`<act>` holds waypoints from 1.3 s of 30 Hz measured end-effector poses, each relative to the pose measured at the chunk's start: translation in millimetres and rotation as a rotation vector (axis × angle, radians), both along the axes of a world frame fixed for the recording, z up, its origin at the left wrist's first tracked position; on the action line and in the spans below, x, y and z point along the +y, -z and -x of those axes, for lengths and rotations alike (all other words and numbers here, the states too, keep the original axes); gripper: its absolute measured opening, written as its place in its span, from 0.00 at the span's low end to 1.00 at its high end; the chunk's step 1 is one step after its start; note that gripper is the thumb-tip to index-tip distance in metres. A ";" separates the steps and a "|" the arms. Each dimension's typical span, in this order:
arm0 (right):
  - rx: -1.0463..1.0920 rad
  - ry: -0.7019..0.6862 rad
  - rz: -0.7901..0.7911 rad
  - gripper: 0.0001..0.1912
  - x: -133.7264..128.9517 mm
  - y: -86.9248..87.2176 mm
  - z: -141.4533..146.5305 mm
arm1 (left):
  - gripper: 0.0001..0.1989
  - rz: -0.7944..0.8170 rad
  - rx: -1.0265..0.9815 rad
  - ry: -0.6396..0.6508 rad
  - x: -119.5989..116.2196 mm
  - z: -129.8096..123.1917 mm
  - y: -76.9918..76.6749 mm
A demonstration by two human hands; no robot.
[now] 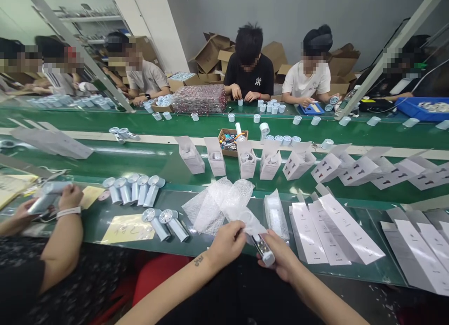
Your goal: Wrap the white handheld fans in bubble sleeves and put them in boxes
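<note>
My right hand (pixel 280 255) is wrapped round the handle of a light-blue handheld fan (pixel 268 258), its base end towards me. A bubble-wrap bag (pixel 242 215) covers the fan's head end, and my left hand (pixel 228 241) pinches the edge of that bag. More flat bubble-wrap bags (pixel 206 208) lie in a loose pile just beyond my left hand. Beside my right hand rests a bubble-wrapped bundle (pixel 275 216). Two bare handheld fans (pixel 170 217) lie on the bench to the left, with several more behind them.
White boxes (pixel 312 231) lie in overlapping rows at right. Open boxes (pixel 247 161) stand on the green conveyor (pixel 157 166) beyond, near a carton of small parts (pixel 228 142). A co-worker's hands (pixel 68 196) hold a fan at left. Other people sit across the line.
</note>
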State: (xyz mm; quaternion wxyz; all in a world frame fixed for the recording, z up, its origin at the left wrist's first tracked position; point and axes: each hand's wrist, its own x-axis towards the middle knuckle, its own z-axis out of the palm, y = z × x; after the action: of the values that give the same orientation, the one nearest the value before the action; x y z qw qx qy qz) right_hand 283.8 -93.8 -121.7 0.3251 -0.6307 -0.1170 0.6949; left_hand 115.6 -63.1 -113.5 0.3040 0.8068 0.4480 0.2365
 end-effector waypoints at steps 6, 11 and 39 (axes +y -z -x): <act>-0.521 -0.572 -0.389 0.17 -14.4 -37.5 -45.1 | 0.10 0.261 0.070 -0.164 7.5 6.8 -18.5; -0.075 -0.135 -0.080 0.21 -5.1 -42.6 -48.9 | 0.10 0.052 -0.110 -0.022 -9.0 -3.4 -33.3; 0.261 0.220 -0.163 0.31 62.7 20.7 48.9 | 0.15 0.640 -0.289 0.032 29.1 49.2 48.9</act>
State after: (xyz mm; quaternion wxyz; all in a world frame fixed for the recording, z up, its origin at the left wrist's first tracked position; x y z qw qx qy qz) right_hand 235.0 -31.1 -142.4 0.4617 -0.5159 -0.0601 0.7191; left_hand 66.4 -34.0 -162.3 0.6056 0.6356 0.4390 0.1911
